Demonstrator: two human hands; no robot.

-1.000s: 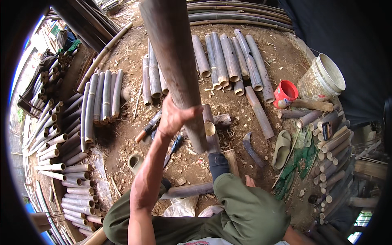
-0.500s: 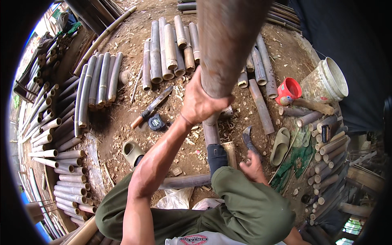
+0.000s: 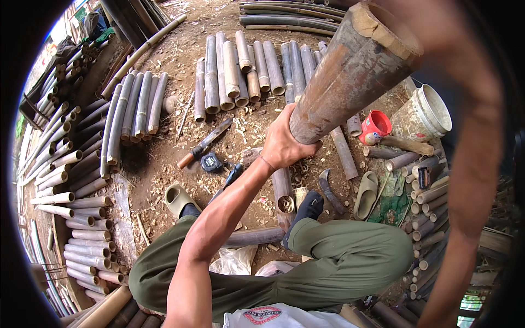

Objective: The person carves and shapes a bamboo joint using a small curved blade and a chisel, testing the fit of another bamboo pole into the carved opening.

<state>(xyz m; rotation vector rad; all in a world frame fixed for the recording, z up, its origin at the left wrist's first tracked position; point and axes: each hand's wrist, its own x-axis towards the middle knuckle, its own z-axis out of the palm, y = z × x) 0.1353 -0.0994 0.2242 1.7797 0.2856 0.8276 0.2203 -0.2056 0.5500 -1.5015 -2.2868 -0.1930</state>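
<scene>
My left hand [image 3: 287, 142] is wrapped round the lower part of a thick bamboo tube [image 3: 350, 76], which tilts up to the right with its rough-cut open end at the top. My right arm is raised, and my right hand [image 3: 429, 24] is a blur beside that upper end; its fingers are smeared. Below, another bamboo piece [image 3: 282, 188] and a curved blade [image 3: 330, 192] lie near my socked foot. A long knife [image 3: 210, 139] with a wooden handle and a black tape measure [image 3: 211, 162] rest left of my left hand.
Cut bamboo tubes [image 3: 213, 76] lie in rows ahead, with more stacked on both sides [image 3: 90, 249]. A red cup [image 3: 377, 124] and a white bucket [image 3: 424, 113] stand at the right. Sandals [image 3: 366, 194] and wood chips are on the dirt floor.
My right hand has risen from beside the curved blade to the tube's upper end. The tube has tipped to the right, showing its open end. My right foot has shifted.
</scene>
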